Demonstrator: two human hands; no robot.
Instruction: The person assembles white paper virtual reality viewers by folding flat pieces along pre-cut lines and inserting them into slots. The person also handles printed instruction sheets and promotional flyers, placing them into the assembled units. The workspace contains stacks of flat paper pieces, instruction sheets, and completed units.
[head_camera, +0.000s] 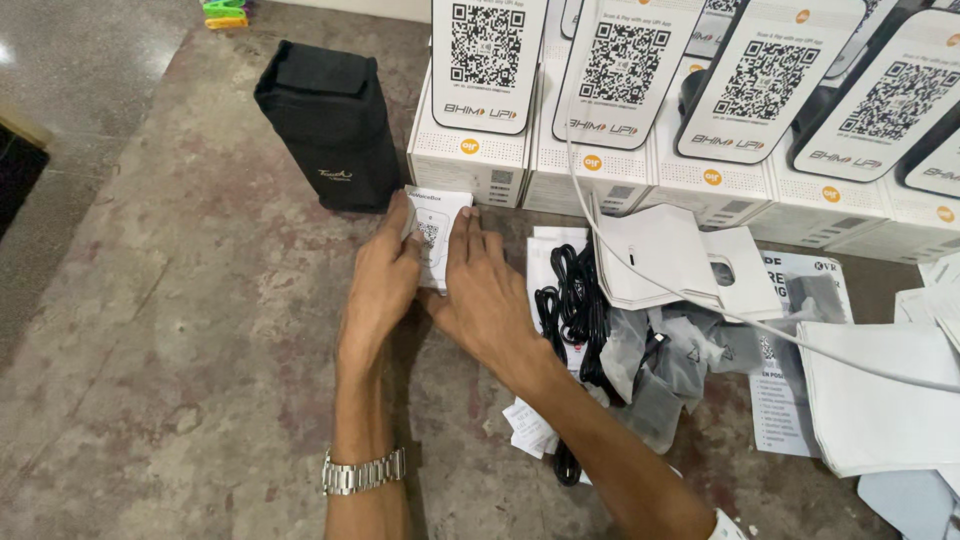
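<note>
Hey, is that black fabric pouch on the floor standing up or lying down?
Upright. The black fabric pouch stands on its base on the mottled stone floor, flap closed on top.

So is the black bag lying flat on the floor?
No, the black bag stands upright on the floor beside the row of white boxes, just beyond the left hand.

We recorded a white card (434, 235) with a small black square-dot pattern under the left hand (383, 285) and right hand (487, 290). The pouch (328, 122) was black. The boxes (470, 160) were white, each with an orange round mark. The stands (488, 60) above them were white with black square-dot patterns. The cables (573, 300) were black. The floor (170, 330) was mottled grey-brown. The wristwatch (362, 472) was silver.
</note>
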